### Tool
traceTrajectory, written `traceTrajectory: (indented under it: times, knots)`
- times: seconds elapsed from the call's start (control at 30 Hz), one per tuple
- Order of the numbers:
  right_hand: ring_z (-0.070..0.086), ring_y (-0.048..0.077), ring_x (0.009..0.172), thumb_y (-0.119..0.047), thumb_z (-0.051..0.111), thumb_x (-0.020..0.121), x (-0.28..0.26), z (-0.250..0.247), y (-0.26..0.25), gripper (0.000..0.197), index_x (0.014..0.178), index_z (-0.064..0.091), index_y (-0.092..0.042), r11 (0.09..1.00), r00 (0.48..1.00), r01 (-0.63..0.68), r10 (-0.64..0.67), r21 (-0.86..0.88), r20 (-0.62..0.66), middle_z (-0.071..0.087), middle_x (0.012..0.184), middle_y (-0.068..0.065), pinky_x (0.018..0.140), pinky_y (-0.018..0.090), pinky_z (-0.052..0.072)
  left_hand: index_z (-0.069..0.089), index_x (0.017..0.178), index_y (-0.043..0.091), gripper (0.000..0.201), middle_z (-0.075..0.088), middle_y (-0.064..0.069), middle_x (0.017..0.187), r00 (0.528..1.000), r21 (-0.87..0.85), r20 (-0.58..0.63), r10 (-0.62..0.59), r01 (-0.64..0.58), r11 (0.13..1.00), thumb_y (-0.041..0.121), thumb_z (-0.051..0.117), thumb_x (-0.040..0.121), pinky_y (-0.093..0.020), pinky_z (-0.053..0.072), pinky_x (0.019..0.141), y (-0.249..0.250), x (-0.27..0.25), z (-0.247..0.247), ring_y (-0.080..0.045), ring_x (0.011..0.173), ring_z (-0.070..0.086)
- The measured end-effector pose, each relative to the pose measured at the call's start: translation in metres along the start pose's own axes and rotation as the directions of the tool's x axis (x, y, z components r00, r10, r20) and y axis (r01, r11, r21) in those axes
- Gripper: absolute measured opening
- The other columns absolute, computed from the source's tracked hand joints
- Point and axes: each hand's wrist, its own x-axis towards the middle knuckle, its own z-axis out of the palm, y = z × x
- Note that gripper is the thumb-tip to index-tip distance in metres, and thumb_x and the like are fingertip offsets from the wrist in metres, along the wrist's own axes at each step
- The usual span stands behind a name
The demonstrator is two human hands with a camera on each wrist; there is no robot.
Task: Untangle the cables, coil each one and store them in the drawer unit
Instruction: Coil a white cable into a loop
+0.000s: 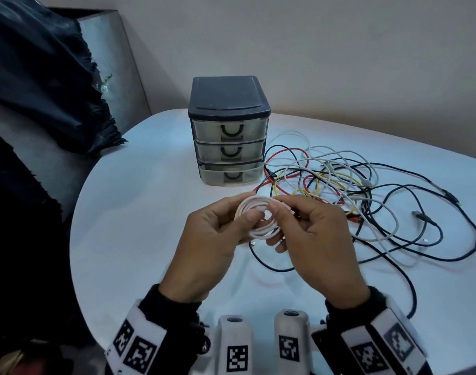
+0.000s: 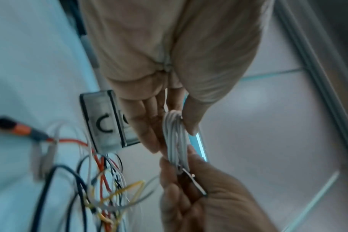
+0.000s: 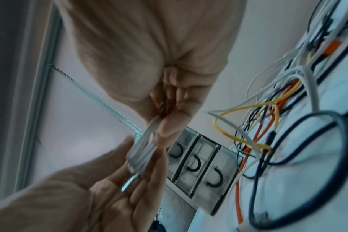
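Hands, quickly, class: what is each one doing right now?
Left hand: closed, pinching the coiled white cable.
Right hand: closed, gripping the same coil on its other side.

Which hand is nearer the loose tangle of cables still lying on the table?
Right. The right hand is next to the cable tangle, its fingers at the tangle's near edge. The left hand is on the far side of the white coil both hands hold, farther from the tangle.
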Motion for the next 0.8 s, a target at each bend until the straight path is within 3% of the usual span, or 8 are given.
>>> traceTrajectory:
  times: [0.07, 0.13, 0.23, 0.3, 0.4, 0.57, 0.7, 0.8]
  knots:
    - [0.068, 0.015, 0.053, -0.016, 0.063, 0.094, -0.001, 0.005, -0.001, 0.015, 0.087, 0.074, -0.024, 0.999, 0.994, 0.018, -0.012, 0.05, -0.111, 0.072, 0.066, -0.004, 0.048, 0.029, 0.055, 0.068, 0.116, 0.013, 0.042, 0.076, -0.009, 0.098, 0.999, -0.187, -0.029, -0.032, 0.026, 0.982, 0.015, 0.07, 0.073, -0.027, 0.058, 0.083, -0.003, 0.001, 0.003, -0.017, 0.088, 0.072]
    - [0.069, 0.013, 0.056, -0.017, 0.063, 0.094, -0.003, 0.009, -0.001, 0.019, 0.085, 0.073, -0.031, 0.998, 0.986, 0.041, -0.032, 0.052, -0.164, 0.073, 0.068, -0.007, 0.052, 0.033, 0.058, 0.068, 0.114, 0.008, 0.035, 0.076, -0.009, 0.092, 0.995, -0.298, -0.082, -0.051, 0.025, 0.954, 0.011, 0.066, 0.08, -0.025, 0.058, 0.081, -0.005, 0.002, 0.009, -0.018, 0.083, 0.07]
    - [0.069, 0.013, 0.067, -0.022, 0.065, 0.093, -0.004, 0.011, 0.0, 0.014, 0.087, 0.075, -0.031, 0.997, 0.993, 0.06, -0.064, -0.051, -0.1, 0.072, 0.073, -0.013, 0.061, 0.041, 0.059, 0.071, 0.104, 0.007, 0.022, 0.063, 0.001, 0.067, 0.983, -0.26, -0.178, -0.054, 0.006, 0.965, 0.005, 0.051, 0.097, -0.024, 0.056, 0.07, -0.005, 0.003, 0.012, -0.013, 0.064, 0.061]
    - [0.066, 0.01, 0.078, -0.024, 0.066, 0.093, -0.001, 0.004, 0.002, 0.013, 0.088, 0.075, -0.032, 0.989, 0.997, 0.073, -0.075, -0.13, -0.012, 0.07, 0.08, -0.017, 0.065, 0.03, 0.054, 0.074, 0.097, 0.012, 0.03, 0.052, 0.001, 0.058, 0.98, -0.159, -0.194, -0.043, 0.012, 0.987, 0.006, 0.045, 0.101, -0.03, 0.049, 0.065, -0.004, 0.004, 0.004, -0.011, 0.055, 0.049]
    - [0.06, 0.009, 0.082, -0.022, 0.066, 0.091, 0.005, -0.011, 0.007, 0.017, 0.092, 0.075, -0.037, 0.967, 0.995, 0.089, -0.072, -0.241, 0.075, 0.062, 0.085, -0.013, 0.062, 0.01, 0.038, 0.079, 0.088, 0.016, 0.037, 0.041, -0.004, 0.058, 0.995, -0.136, -0.071, -0.069, 0.059, 0.989, 0.008, 0.044, 0.101, -0.035, 0.035, 0.066, 0.001, 0.002, -0.004, -0.01, 0.049, 0.044]
    - [0.059, 0.01, 0.08, -0.018, 0.07, 0.089, 0.004, -0.012, 0.009, 0.014, 0.093, 0.078, -0.028, 0.934, 0.99, 0.106, -0.069, -0.34, 0.12, 0.063, 0.082, -0.012, 0.064, 0.009, 0.036, 0.078, 0.094, 0.005, 0.029, 0.045, -0.006, 0.067, 0.98, -0.312, 0.117, -0.161, 0.19, 0.931, 0.016, 0.053, 0.084, -0.021, 0.048, 0.055, 0.005, 0.0, -0.007, -0.013, 0.056, 0.044]
    - [0.063, 0.007, 0.058, 0.0, 0.068, 0.086, 0.002, -0.004, -0.001, 0.014, 0.087, 0.079, -0.01, 0.988, 0.98, -0.131, 0.116, 0.085, 0.162, 0.072, 0.072, 0.001, 0.055, 0.015, 0.048, 0.08, 0.095, 0.019, 0.027, 0.061, -0.016, 0.093, 0.993, -0.226, 0.039, -0.114, 0.12, 0.967, 0.027, 0.058, 0.082, -0.033, 0.041, 0.077, 0.001, 0.002, -0.01, -0.029, 0.089, 0.05]
    - [0.066, 0.015, 0.058, -0.001, 0.071, 0.075, 0.0, 0.009, -0.005, 0.009, 0.083, 0.075, -0.004, 0.8, 0.92, -0.392, 0.328, 0.454, 0.215, 0.073, 0.072, 0.011, 0.052, 0.02, 0.053, 0.08, 0.097, 0.022, 0.019, 0.07, -0.012, 0.098, 0.996, -0.251, 0.012, -0.083, 0.083, 0.964, 0.026, 0.066, 0.085, -0.042, 0.033, 0.084, 0.001, 0.002, -0.007, -0.03, 0.097, 0.05]
